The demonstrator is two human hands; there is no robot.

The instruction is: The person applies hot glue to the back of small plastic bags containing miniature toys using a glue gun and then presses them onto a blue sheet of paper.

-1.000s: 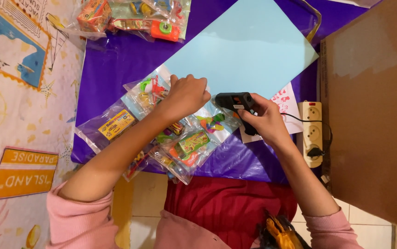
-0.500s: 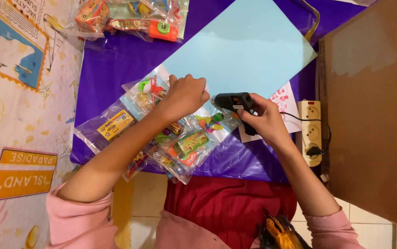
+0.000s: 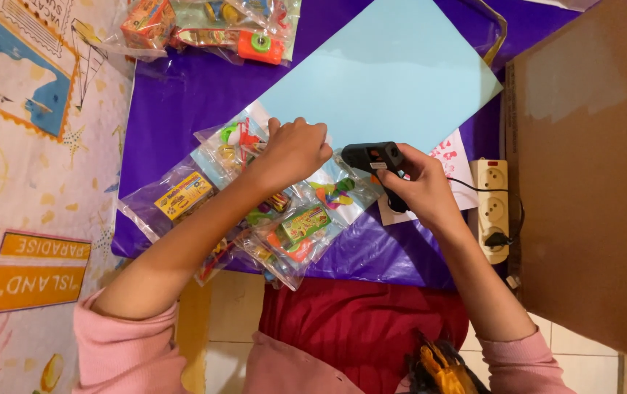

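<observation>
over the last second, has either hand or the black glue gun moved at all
Nothing has visibly changed. The left hand still presses on the clear plastic toy packets at the edge of the light blue paper sheet, and the right hand still grips the black glue gun, its nozzle pointing toward the left hand.

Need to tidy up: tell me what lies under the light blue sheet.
The light blue sheet lies on a purple cover. Its lower edge overlaps a white printed paper. Anything else beneath is hidden.

Black glue gun [image 3: 377,162] lay gripped sideways, nozzle pointing left, clear toy-filled plastic packets [image 3: 284,219] overlapped in a fan on purple cloth, pressed flat.
</observation>
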